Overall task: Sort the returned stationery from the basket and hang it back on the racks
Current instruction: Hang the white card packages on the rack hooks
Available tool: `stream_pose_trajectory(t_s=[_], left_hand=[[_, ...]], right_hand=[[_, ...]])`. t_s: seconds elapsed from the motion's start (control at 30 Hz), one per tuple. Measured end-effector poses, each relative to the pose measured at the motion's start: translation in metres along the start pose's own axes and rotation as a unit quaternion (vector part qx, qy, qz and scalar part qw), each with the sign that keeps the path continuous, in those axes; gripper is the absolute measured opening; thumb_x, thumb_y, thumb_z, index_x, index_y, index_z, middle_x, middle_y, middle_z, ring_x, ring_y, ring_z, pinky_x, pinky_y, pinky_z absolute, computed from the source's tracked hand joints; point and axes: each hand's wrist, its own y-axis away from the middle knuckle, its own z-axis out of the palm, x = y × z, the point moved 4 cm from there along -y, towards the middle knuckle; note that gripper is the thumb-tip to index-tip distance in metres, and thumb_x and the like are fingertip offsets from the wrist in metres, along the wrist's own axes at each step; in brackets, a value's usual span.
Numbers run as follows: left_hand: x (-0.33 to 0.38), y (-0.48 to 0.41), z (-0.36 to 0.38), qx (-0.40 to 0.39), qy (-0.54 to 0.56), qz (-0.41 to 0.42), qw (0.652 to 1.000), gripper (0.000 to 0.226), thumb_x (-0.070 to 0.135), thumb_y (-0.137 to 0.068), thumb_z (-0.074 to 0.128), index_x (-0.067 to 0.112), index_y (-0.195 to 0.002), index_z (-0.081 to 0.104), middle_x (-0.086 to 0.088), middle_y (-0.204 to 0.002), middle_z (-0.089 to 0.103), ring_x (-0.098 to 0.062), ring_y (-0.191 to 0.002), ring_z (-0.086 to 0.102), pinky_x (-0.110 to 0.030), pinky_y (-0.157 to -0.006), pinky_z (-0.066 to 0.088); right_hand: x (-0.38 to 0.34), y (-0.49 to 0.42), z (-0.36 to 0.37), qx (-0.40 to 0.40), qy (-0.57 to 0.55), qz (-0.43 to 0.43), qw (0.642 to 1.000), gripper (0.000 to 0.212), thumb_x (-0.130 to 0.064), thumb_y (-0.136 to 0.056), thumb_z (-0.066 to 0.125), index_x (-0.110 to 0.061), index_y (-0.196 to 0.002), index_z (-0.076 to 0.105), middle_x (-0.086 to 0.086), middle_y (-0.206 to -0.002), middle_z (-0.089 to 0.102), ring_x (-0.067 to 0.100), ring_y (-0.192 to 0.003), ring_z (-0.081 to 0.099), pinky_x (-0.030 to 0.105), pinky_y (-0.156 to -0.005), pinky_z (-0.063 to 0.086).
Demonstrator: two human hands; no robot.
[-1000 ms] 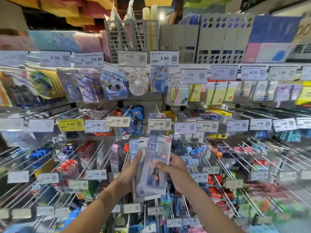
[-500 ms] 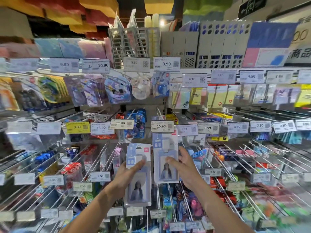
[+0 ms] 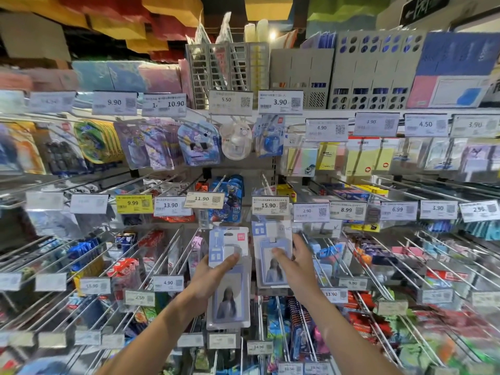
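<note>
Rack front: left hand [image 3: 209,277] grips a badge-holder pack [image 3: 228,301] by its left edge, thumb on front, while right hand [image 3: 295,262] pinches a second pack [image 3: 270,236] at its 2 o'clock, directly under the 15.90 price tag [image 3: 270,205], hook engagement not discernible.

Top row of price tags: 9.90 tag [image 3: 114,102], 10.90 tag [image 3: 176,104], 5.50 tag [image 3: 226,99], 3.90 tag [image 3: 280,102], 4.90 tag [image 3: 321,127], 4.50 tag [image 3: 425,124].

Middle row: yellow 9.99 tag [image 3: 132,203], then white 13.90 tag [image 3: 170,205], 11.90 tag [image 3: 201,198], 15.90 tag [image 3: 268,205], 2.90 tag [image 3: 307,211], 8.99 tag [image 3: 346,210], 6.99 tag [image 3: 397,209]. The 15.90 tag sits just above the right card-holder pack [image 3: 266,272] that my right hand [image 3: 297,258] pinches.

The left card-holder pack [image 3: 230,301], held in my left hand [image 3: 208,277], carries a red "deli" badge [image 3: 241,236] at its top right corner.
</note>
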Motion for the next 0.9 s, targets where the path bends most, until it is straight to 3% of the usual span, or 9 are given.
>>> stream_pose_trajectory(t_s=[0.1,0.2,0.33,0.4,0.5,0.63,0.7,0.77,0.9], left_hand=[[-0.001,-0.003,0.001,0.009,-0.004,-0.002,1.0,0.04,0.048,-0.084,0.079,0.034,-0.118,0.066,0.019,-0.112,0.074,0.003,-0.105,0.065,-0.039,-0.114,0.039],[-0.003,-0.007,-0.001,0.034,-0.011,-0.009,0.999,0.04,0.05,-0.079,0.081,0.035,-0.112,0.066,0.016,-0.112,0.074,-0.002,-0.107,0.066,-0.038,-0.11,0.041],[-0.005,-0.013,-0.004,0.045,-0.016,-0.021,0.999,0.052,0.056,-0.076,0.082,0.035,-0.12,0.064,0.014,-0.118,0.073,-0.005,-0.111,0.064,-0.042,-0.114,0.037],[-0.004,-0.015,-0.004,0.046,-0.016,-0.023,0.999,0.057,0.058,-0.076,0.082,0.035,-0.124,0.063,0.013,-0.12,0.072,-0.006,-0.113,0.064,-0.045,-0.117,0.035],[-0.002,-0.021,-0.003,0.047,-0.015,-0.024,0.998,0.042,0.053,-0.081,0.079,0.036,-0.113,0.059,0.017,-0.112,0.067,-0.002,-0.106,0.061,-0.043,-0.113,0.034],[0.0,-0.028,0.0,0.065,-0.013,-0.023,0.998,0.055,0.052,-0.08,0.079,0.031,-0.118,0.046,0.013,-0.111,0.063,-0.017,-0.116,0.058,-0.045,-0.109,0.036],[-0.002,-0.034,0.001,0.07,-0.018,-0.026,0.997,0.05,0.051,-0.081,0.079,0.032,-0.112,0.045,0.013,-0.109,0.062,-0.014,-0.109,0.059,-0.041,-0.105,0.037],[-0.001,-0.038,0.003,0.07,-0.028,-0.026,0.997,0.037,0.049,-0.083,0.078,0.037,-0.103,0.05,0.014,-0.107,0.063,-0.007,-0.1,0.06,-0.036,-0.101,0.037],[-0.003,-0.051,0.008,0.053,-0.025,-0.032,0.998,0.043,0.051,-0.085,0.077,0.033,-0.11,0.048,0.014,-0.116,0.059,-0.013,-0.118,0.052,-0.044,-0.112,0.035]], right_hand=[[0.001,-0.001,0.002,0.027,0.035,-0.013,0.999,0.064,-0.026,-0.099,0.067,-0.023,-0.154,0.035,-0.03,-0.144,0.038,-0.002,-0.137,0.036,0.027,-0.115,0.03],[0.002,-0.009,0.005,0.027,0.045,-0.005,0.999,0.07,-0.031,-0.099,0.065,-0.023,-0.159,0.029,-0.009,-0.161,0.034,0.01,-0.147,0.032,0.033,-0.119,0.029],[0.005,-0.03,0.006,0.023,0.053,0.04,0.998,0.072,-0.03,-0.101,0.062,-0.017,-0.161,0.023,0.001,-0.165,0.028,0.021,-0.15,0.03,0.036,-0.117,0.029],[0.005,-0.042,0.006,0.023,0.073,0.063,0.995,0.072,-0.031,-0.102,0.061,-0.015,-0.161,0.022,0.006,-0.162,0.034,0.023,-0.142,0.042,0.036,-0.113,0.035],[0.006,-0.058,0.005,0.02,0.091,0.093,0.991,0.061,-0.029,-0.105,0.056,-0.015,-0.158,0.029,0.01,-0.145,0.052,0.016,-0.107,0.052,0.029,-0.094,0.042],[0.014,-0.076,0.004,0.017,0.15,0.125,0.981,0.041,-0.031,-0.105,0.054,-0.015,-0.141,0.044,0.006,-0.126,0.056,0.018,-0.1,0.055,0.029,-0.091,0.046],[0.017,-0.084,0.004,0.015,0.163,0.147,0.975,0.022,-0.032,-0.106,0.052,-0.019,-0.122,0.044,0.002,-0.105,0.052,0.012,-0.085,0.054,0.021,-0.073,0.043],[0.017,-0.093,0.005,0.011,0.185,0.166,0.969,0.023,-0.036,-0.107,0.048,-0.015,-0.114,0.042,0.002,-0.097,0.05,0.014,-0.083,0.054,0.023,-0.065,0.04],[0.032,-0.115,0.01,0.03,0.2,0.207,0.957,0.036,-0.036,-0.104,0.053,-0.007,-0.126,0.05,0.013,-0.122,0.056,0.029,-0.112,0.057,0.026,-0.091,0.042]])
